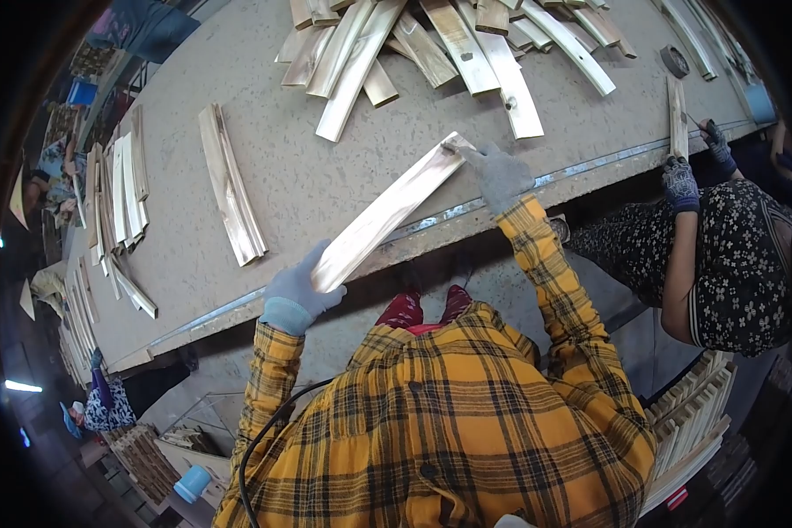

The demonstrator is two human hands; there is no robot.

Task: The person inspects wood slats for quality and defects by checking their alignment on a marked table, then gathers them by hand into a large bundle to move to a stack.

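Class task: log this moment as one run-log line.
left hand: grips wooden strip | right hand: grips its far end | strip: over table edge

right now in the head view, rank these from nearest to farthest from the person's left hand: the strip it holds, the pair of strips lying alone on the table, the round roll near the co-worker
1. The long wooden strip: held in the left hand, at its lower end.
2. The pair of strips: on the table, up and left of that hand.
3. The round roll: far right end of the table, by the co-worker's gloved hands.

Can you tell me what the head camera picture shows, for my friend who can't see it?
A person in a yellow plaid shirt holds one long wooden slat by its ends, left hand and right hand in grey gloves. It hangs over the edge of a big table with more slats. A co-worker stands nearby.
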